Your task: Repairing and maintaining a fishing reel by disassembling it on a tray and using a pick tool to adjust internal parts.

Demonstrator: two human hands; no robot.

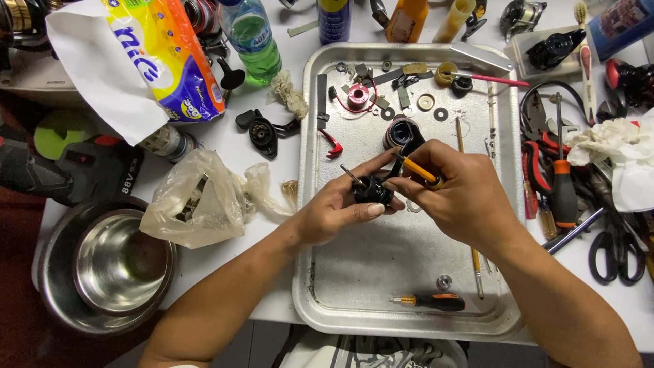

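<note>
A dull, scuffed metal tray, glossy steel bowls, and a crinkled clear plastic bag.

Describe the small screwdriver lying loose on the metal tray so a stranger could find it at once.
Start at the big metal tray in the middle of the table. Along its near edge, below both hands, lies a short screwdriver. Its black and orange handle and stubby size set it apart from the thin brush beside it.

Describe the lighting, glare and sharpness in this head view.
Head view: even overhead light with soft, short shadows under the left hand and right hand; mild glare on the metal tray and inside the steel bowl; the small black part and yellow-handled tool are sharp; the edges bend slightly, as from a wide lens.
</note>
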